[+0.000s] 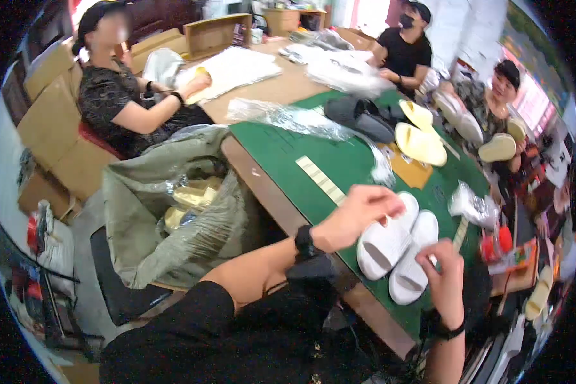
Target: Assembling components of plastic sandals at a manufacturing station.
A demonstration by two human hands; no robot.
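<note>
- The pair of white slides (408, 270) lies on the green mat (272, 150) covering the bench (262, 182), the two shoes side by side, straps upward.
- The left hand (379, 211) is over the far left part of the white slides, its fingers bent and thumb near the fingertips; I cannot tell whether it pinches anything or touches the shoe.
- The right hand (432, 255) is at the right side of the white slides, thumb and forefinger curved toward each other; whether they meet or grip something thin is unclear.
- Left of the white slides, a pale segmented strip (320, 180) lies flat on the mat.
- Beyond the white slides are an orange-brown sheet (411, 171), yellow slides (421, 144) and dark grey slides (372, 127).
- Crumpled clear plastic (472, 206) sits to the right of the white slides.
- Well left of the white slides, beside the bench, an olive cloth bin (123, 214) holds yellow items in clear plastic (197, 195).
- Farther from the white slides, three co-workers are around the bench.
</note>
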